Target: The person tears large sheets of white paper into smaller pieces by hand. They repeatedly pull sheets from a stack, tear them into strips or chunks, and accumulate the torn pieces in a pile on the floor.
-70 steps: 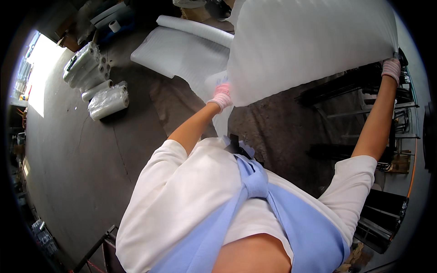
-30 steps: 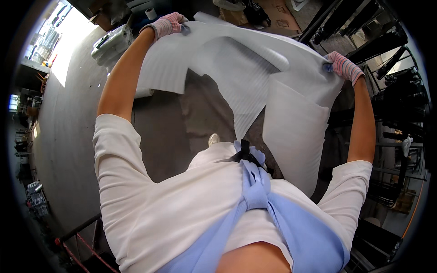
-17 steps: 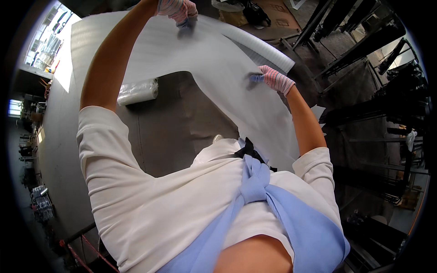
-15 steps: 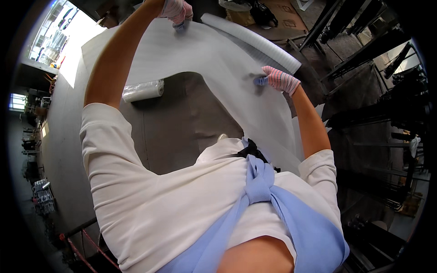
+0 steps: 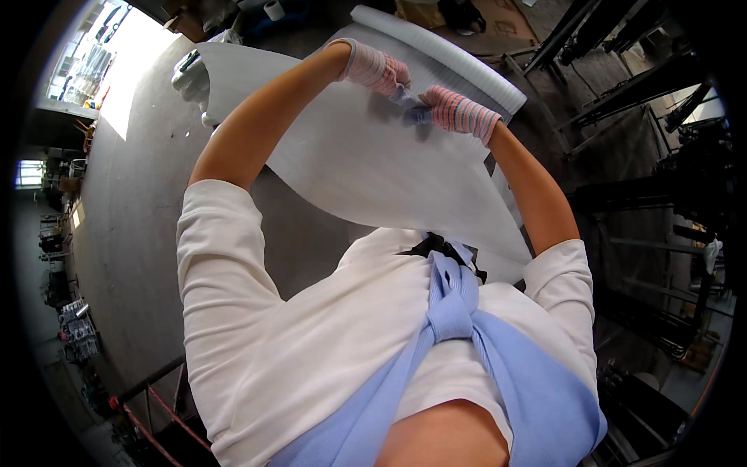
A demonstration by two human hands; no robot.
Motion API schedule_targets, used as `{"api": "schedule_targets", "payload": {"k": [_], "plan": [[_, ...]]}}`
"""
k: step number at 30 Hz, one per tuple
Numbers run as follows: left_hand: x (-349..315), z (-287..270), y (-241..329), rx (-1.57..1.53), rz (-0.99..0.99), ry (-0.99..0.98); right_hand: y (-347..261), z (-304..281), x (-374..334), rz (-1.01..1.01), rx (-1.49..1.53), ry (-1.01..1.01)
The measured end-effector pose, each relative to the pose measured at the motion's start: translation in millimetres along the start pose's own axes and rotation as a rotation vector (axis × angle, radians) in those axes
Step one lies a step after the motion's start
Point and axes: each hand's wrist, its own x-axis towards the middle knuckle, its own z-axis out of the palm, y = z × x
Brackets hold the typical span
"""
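A wide, thin white foam sheet (image 5: 342, 148) hangs in front of me and curves down toward my waist. My left hand (image 5: 381, 71), in a pink-and-grey striped glove with bluish fingertips, is closed on the sheet near its far side. Close to its right, my right hand (image 5: 459, 113) wears a matching glove and also has its fingers closed on the sheet. Just beyond both hands lies a thick roll of white foam (image 5: 443, 54), slanting down to the right.
Dark metal frames and racks (image 5: 622, 93) stand along the right side. A plastic-wrapped bundle (image 5: 191, 82) rests on the grey floor (image 5: 148, 233) beyond the sheet's left end. A red-and-black rail (image 5: 159, 420) is at the lower left, and cardboard (image 5: 498, 19) lies at the far right.
My left hand has swung right and nearer, bringing its part of the sheet beside my right hand. My right hand has shifted slightly left. The sheet now covers the clear-wrapped roll on the floor.
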Motion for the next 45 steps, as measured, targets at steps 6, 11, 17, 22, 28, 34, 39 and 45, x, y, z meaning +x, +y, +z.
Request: {"api": "schedule_targets", "payload": {"k": [6, 11, 17, 22, 28, 34, 39, 45], "plan": [[-19, 20, -9, -0.23, -0.033, 0.157, -17, 6, 7, -0.212, 0.205, 0.054], [-28, 45, -32, -0.783, 0.03, 0.418, -9, 12, 41, -0.215, 0.162, 0.233], [-22, 71, -63, -1.586, 0.215, 0.433, -45, 7, 57, -0.359, -0.483, 0.497], [15, 108, -174, -1.727, 0.34, 0.614, -84, -6, 103, -0.481, -0.276, 0.378], [-27, 38, -197, -0.884, -0.053, 0.791, -70, -40, 208, -0.197, 0.32, -0.346], [-30, 28, -268, -1.05, -0.366, 0.91, -106, -57, 266, -0.581, -0.385, 0.205], [-70, 50, -319, -0.916, -0.15, 0.527, -123, -67, 323, -0.63, -0.514, 0.026], [-132, 39, -321, -1.148, -0.45, 0.475, -156, -31, 374, -0.18, 0.163, -0.988]]}}
